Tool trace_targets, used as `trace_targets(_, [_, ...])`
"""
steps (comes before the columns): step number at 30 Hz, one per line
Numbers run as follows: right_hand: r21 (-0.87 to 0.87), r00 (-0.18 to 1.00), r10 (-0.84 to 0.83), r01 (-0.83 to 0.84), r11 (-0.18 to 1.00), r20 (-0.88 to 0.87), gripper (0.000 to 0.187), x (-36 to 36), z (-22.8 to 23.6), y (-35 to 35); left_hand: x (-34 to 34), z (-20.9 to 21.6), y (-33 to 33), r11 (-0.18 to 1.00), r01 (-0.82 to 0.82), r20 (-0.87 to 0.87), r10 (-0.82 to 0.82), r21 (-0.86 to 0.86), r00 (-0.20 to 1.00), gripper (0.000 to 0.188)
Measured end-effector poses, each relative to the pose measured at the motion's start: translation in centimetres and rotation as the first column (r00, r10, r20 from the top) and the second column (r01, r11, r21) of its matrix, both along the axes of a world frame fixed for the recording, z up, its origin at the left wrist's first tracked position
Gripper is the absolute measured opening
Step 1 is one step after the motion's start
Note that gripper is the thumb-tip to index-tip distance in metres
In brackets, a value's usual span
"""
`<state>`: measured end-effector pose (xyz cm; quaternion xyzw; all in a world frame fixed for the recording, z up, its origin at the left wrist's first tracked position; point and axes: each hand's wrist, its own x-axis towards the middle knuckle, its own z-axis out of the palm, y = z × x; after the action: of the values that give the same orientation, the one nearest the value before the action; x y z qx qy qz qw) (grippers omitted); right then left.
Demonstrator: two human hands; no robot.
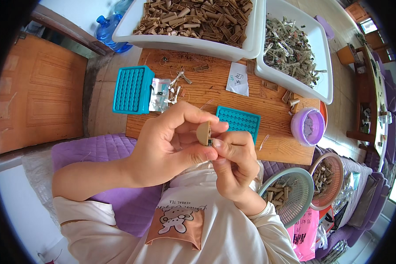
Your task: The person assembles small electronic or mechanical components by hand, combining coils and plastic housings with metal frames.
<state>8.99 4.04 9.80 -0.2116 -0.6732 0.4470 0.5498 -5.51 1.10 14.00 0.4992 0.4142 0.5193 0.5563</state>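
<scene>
In the head view, the left hand [171,145] and the right hand [235,160] meet above the near edge of the wooden table [215,88]. The fingers [193,115] of the left hand are closed around a small tan half-round piece [203,133], while the right fingers pinch its lower edge from the other side. Just beyond the fingers lies a teal perforated tray [240,119]; farther off stands a white bin of brown pieces [193,20].
</scene>
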Motion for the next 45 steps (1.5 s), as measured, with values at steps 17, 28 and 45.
trace_targets(17, [-0.469,0.913,0.137,-0.32,0.823,-0.383,0.026,-2.2,-0.8,-1.7,0.5,1.9,-0.3,0.972,-0.109,0.156,0.143,-0.207,0.977,0.038])
trace_targets(28, [-0.473,0.526,0.439,-0.85,0.233,-0.729,0.083,-1.4,-3.8,1.9,0.0,1.6,0.3,0.911,-0.131,0.191,0.219,-0.392,0.957,0.038])
trace_targets(45, [-0.366,0.41,0.417,-0.912,0.186,-0.811,0.086,-1.2,-6.2,1.6,0.4,0.9,-0.4,0.979,-0.071,0.115,0.094,-0.191,0.989,0.039])
